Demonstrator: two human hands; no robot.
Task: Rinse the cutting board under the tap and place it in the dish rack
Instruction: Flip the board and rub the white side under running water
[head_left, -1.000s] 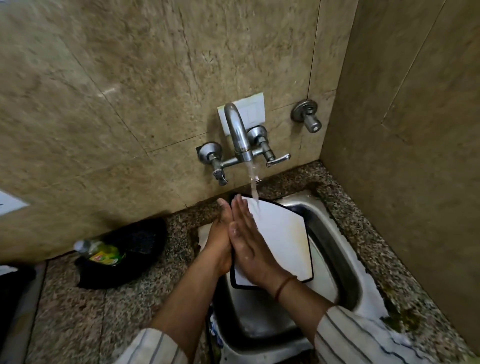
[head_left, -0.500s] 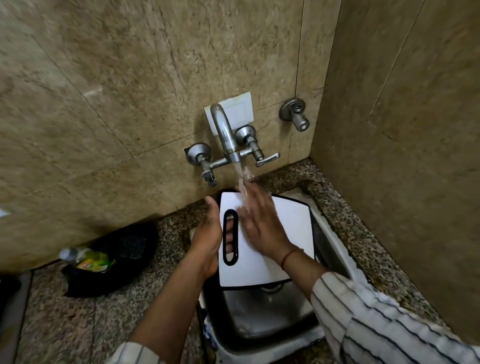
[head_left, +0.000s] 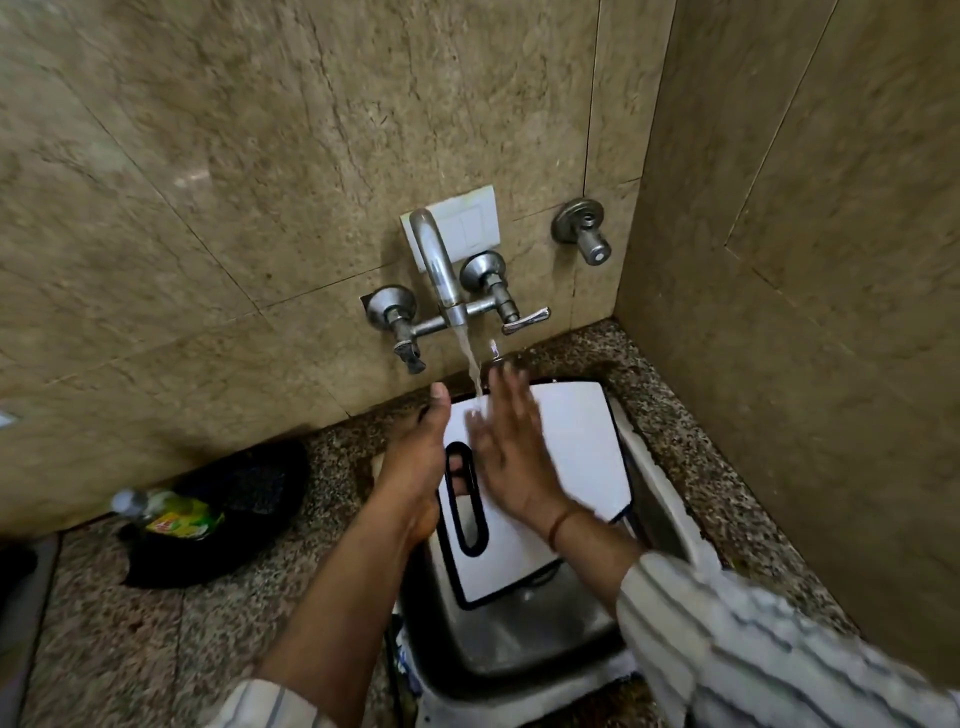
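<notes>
Under the running tap (head_left: 441, 275), left hand (head_left: 415, 467) grasps the cutting board (head_left: 566, 457); right hand (head_left: 511, 447), released, rubs it. Racking remains.

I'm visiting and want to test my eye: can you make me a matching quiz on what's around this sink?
Things:
1. cutting board
2. tap
3. bottle
4. left hand

States:
A. lying on the counter
B. running water
C. gripping the board's edge, fingers through the slot
D. held over the sink

Pairs: 1-D, 2-B, 3-A, 4-C
</notes>
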